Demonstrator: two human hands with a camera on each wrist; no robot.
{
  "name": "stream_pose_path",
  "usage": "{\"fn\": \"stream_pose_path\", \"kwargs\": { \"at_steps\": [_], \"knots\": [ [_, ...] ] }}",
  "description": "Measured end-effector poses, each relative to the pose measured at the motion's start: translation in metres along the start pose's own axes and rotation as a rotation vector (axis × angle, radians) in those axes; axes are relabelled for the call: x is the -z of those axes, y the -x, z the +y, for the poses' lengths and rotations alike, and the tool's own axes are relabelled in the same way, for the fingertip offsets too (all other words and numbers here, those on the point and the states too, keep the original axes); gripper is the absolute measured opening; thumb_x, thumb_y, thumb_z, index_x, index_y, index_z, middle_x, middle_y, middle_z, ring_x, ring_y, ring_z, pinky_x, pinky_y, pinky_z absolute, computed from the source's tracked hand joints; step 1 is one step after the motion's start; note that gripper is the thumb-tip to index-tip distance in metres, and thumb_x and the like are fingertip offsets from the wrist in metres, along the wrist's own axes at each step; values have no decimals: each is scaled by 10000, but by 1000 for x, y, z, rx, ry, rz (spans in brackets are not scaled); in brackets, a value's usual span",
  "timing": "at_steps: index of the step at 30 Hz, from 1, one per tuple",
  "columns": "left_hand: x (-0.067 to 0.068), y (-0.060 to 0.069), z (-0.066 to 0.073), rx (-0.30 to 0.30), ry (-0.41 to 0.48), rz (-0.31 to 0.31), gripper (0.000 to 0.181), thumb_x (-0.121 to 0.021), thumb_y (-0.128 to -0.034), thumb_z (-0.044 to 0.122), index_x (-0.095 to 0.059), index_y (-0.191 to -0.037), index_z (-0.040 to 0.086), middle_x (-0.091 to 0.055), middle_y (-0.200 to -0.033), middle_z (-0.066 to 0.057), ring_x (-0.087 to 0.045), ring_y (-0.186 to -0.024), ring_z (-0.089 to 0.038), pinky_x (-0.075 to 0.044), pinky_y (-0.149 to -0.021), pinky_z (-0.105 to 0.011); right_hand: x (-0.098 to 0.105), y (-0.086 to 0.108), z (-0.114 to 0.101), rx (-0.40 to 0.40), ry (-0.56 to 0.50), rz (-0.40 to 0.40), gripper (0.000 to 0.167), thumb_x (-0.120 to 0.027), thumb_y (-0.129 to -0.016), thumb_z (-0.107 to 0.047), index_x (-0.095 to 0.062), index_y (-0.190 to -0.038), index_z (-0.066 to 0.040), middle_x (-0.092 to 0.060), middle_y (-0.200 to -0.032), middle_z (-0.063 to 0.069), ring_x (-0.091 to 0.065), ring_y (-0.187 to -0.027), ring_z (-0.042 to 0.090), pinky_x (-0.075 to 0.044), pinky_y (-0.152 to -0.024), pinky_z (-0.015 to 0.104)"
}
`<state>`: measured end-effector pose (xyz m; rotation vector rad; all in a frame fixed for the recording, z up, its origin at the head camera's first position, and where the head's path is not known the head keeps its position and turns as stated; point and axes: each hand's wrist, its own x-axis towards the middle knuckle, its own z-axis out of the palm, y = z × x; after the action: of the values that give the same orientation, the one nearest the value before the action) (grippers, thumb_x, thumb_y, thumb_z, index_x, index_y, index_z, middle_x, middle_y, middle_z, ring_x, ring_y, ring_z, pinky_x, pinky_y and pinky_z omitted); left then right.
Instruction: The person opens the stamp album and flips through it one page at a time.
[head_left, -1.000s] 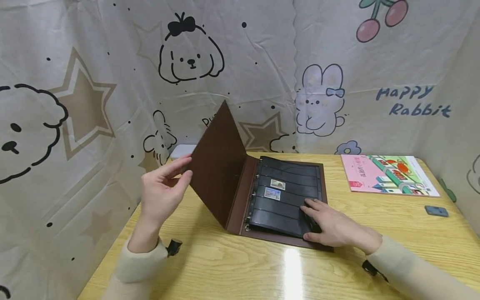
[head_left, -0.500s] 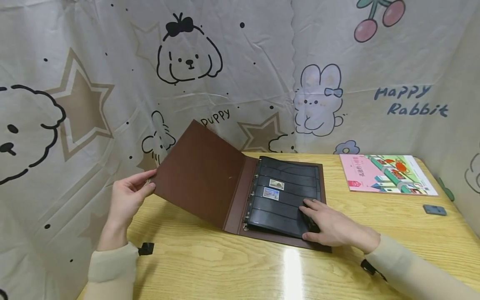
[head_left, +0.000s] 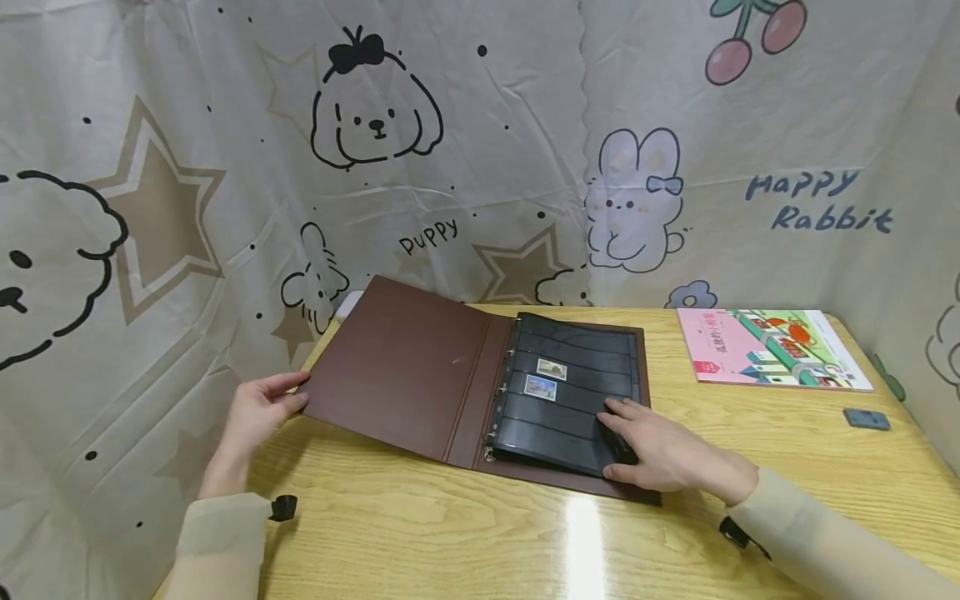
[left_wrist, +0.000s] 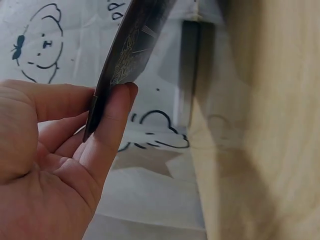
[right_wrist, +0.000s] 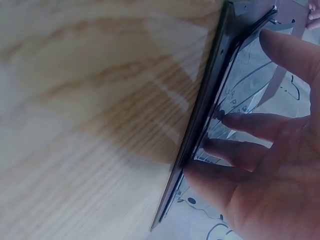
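Binder covers in dark brown, smooth and leather-like (head_left: pixel 480 392), lie spread at the centre of the frame on a pale yellow wood-grain bench (head_left: pixel 412 533). On the left of the frame, the left hand (head_left: pixel 258 408) pinches the outer edge of the stiff brown cover board (head_left: pixel 393 367) between thumb and fingers, holding it tilted, its outer edge above the bench. Right of centre, the right hand (head_left: pixel 663 446) rests with fingers spread and relaxed on the glossy black pocket pages (head_left: pixel 577 408), near their lower right corner, gripping nothing that shows. A small pale stamp with a dark picture (head_left: pixel 552 369) sits just above a small bluish stamp (head_left: pixel 540 387) in the strips of the top page. The board looks rigid and light enough for a fingertip pinch, best taken at its free outer edge, well apart from the silvery metal rings (head_left: pixel 490 454) by the spine. The pages look thin, bendy and slippery, so flat fingers should steady them better than a hard squeeze, and the stamps are probably fragile. At the upper right of the bench lie a pink and green illustrated booklet (head_left: pixel 772 350) and a small dark grey block (head_left: pixel 866 418).
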<state>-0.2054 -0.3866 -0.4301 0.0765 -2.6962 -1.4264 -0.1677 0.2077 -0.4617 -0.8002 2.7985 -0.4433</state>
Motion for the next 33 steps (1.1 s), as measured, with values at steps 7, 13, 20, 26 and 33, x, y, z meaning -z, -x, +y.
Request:
{"fn": "stream_pose_path", "kwargs": {
  "at_steps": [7, 13, 20, 26, 33],
  "knots": [
    [-3, -2, -8, 33, -182, -39, 483, -764, -1061, 122, -676, -1494, -72, -690, -1495, -312, -755, -1014, 30, -550, -770, -97, 1, -1, -1, -8, -5, -7, 828, -843, -979, -477, -589, -1606, 1, -484, -1723, 316, -481, -1593, 552, -452, -1257, 696],
    [-7, -1, -8, 21, -270, -38, 472, -754, -1064, 135, -689, -1497, -42, -719, -1477, -288, -777, -1192, -254, -521, -780, -106, 2, -1, -1, -5, -4, -3, 827, -845, -977, -476, -593, -1600, 5, -491, -1718, 317, -485, -1591, 551, -453, -1259, 694],
    [-9, -1, -12, 9, -322, -40, 465, -767, -1056, 146, -706, -1488, -16, -746, -1433, -296, -768, -1259, -399, -571, -865, -223, 2, -1, -1, -5, -7, -2, 824, -848, -974, -472, -597, -1595, 9, -499, -1711, 318, -488, -1589, 551, -455, -1257, 694],
    [-19, -3, -16, -72, -419, -2, 441, -770, -1020, 101, -736, -1444, -12, -756, -1387, -325, -754, -1266, -512, -635, -1008, -579, 3, -2, -2, -13, -9, -14, 825, -848, -974, -475, -598, -1592, 10, -495, -1715, 316, -485, -1592, 550, -451, -1261, 694],
    [-44, -3, 10, -213, -621, -30, 560, -756, -1017, 116, -633, -1536, -55, -558, -1609, -399, -520, -1485, -662, -438, -1216, -768, 2, -1, -2, -12, -12, -16, 827, -848, -974, -473, -596, -1592, 16, -494, -1712, 323, -488, -1589, 551, -451, -1261, 694]
  ]
}}
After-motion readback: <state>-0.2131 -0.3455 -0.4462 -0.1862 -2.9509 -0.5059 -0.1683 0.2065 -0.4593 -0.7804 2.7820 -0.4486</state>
